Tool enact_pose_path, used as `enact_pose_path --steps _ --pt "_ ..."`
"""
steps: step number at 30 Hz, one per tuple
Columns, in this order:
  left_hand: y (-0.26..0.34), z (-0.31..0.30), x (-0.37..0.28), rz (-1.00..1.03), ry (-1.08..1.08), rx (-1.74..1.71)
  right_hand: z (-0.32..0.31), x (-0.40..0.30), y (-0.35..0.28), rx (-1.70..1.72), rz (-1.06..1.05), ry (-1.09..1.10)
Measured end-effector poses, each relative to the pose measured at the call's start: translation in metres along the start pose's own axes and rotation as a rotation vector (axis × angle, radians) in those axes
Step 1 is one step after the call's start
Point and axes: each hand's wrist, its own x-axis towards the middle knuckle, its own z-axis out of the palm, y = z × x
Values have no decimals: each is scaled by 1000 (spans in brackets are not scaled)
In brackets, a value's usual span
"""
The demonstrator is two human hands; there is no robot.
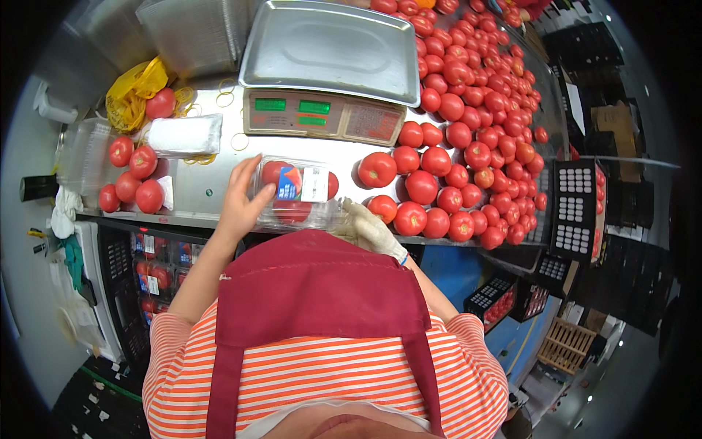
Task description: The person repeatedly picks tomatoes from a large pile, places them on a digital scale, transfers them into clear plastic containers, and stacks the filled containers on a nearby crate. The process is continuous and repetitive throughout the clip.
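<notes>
A clear plastic clamshell box (321, 214) with several tomatoes inside and a printed label on top lies at the near edge of the metal table, just in front of me. My bare left hand (244, 200) holds its left side, with the thumb on the lid. My right hand (373, 228), in a whitish knit glove, is at the box's lower right corner; its fingertips are partly hidden by blur, and I cannot tell whether they grip it. Loose tomatoes (422, 187) lie close to the right of the box. Behind it stands a digital scale (323, 118) with a bare metal pan (332, 49).
A large heap of tomatoes (493, 126) covers the table's right side. To the left are a few tomatoes (127, 186), a white packet (185, 135), a yellow bag (131, 96), rubber bands and stacked clear containers (189, 38). Packed boxes (155, 280) fill a crate below the left edge.
</notes>
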Motion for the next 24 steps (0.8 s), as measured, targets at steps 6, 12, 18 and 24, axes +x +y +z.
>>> enact_pose_path --steps 6,12,18,24 --pt "-19 -5 -40 -490 -76 -126 -6 38 14 -264 -2 67" --pt "-22 -25 -47 -218 340 -648 72 44 -19 -211 -70 -108" --pt "-32 -38 -33 -184 372 -1653 123 94 -4 -1259 -379 -471" --pt "-45 -105 -48 122 170 -1637 130 190 -8 -1835 -650 -34"
